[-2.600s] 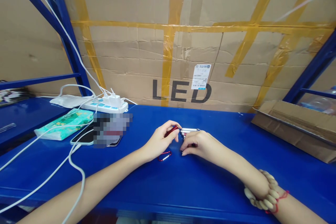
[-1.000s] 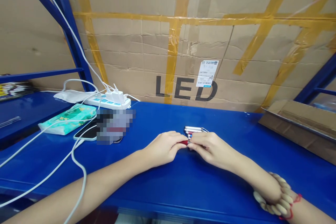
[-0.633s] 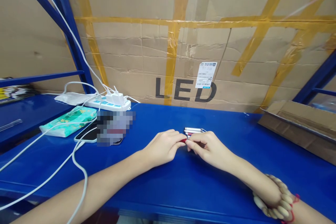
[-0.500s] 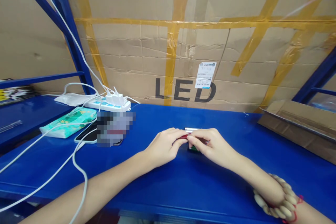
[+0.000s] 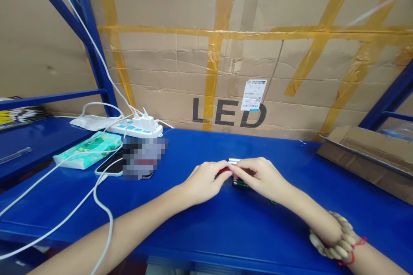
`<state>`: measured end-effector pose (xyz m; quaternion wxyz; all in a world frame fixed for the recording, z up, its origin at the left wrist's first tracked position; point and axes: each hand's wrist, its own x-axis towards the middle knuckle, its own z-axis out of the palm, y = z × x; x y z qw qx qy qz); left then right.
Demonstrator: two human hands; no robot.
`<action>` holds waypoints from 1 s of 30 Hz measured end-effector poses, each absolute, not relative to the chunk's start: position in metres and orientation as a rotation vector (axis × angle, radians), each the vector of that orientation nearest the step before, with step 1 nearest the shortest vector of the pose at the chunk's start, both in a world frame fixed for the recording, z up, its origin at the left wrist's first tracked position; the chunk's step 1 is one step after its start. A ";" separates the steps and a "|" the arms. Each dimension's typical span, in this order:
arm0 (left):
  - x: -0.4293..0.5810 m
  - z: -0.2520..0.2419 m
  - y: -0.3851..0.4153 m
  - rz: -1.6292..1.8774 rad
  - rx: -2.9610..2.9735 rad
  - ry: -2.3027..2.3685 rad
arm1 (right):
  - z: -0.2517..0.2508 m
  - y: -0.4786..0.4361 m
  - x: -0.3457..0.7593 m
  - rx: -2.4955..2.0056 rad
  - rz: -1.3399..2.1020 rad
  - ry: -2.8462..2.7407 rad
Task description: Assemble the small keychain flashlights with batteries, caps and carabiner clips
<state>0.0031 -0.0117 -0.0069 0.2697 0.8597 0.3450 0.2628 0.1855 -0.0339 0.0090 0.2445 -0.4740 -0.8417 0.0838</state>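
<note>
Over the blue table, my left hand is closed around a small, slim red object, mostly hidden by its fingers. The fingertips of my right hand pinch at that object's right end, and the two hands touch there. A shiny silver cylindrical piece shows just behind the right fingertips. Below the right hand lies a dark green object with a silver end, partly covered. A bit of green peeks out under the right wrist.
At the left are a tissue pack, a phone, a pixelated patch, and a white power strip with trailing cables, one crossing my left forearm. A large LED carton stands behind. An open cardboard box sits right.
The view has shifted slightly. Both hands stay together at the red object, the right fingertips now covering its end. More of the green object and a green bit near the right wrist show.
</note>
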 end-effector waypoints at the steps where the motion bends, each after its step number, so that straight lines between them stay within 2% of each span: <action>1: 0.003 -0.006 -0.012 0.693 2.315 0.951 | 0.009 -0.034 0.186 -1.303 0.205 -2.302; 6: 0.004 -0.006 -0.009 0.705 2.283 1.084 | 0.008 -0.031 0.186 -1.372 0.066 -2.278; 11: 0.003 -0.007 -0.004 0.896 2.099 1.211 | 0.003 -0.030 0.184 -1.289 -0.028 -2.210; 17: 0.004 -0.010 0.002 1.054 1.921 1.225 | -0.001 -0.038 0.171 -0.921 0.037 -2.550; 30: 0.007 -0.012 0.006 1.104 1.790 1.114 | -0.008 -0.038 0.169 -0.840 0.061 -2.657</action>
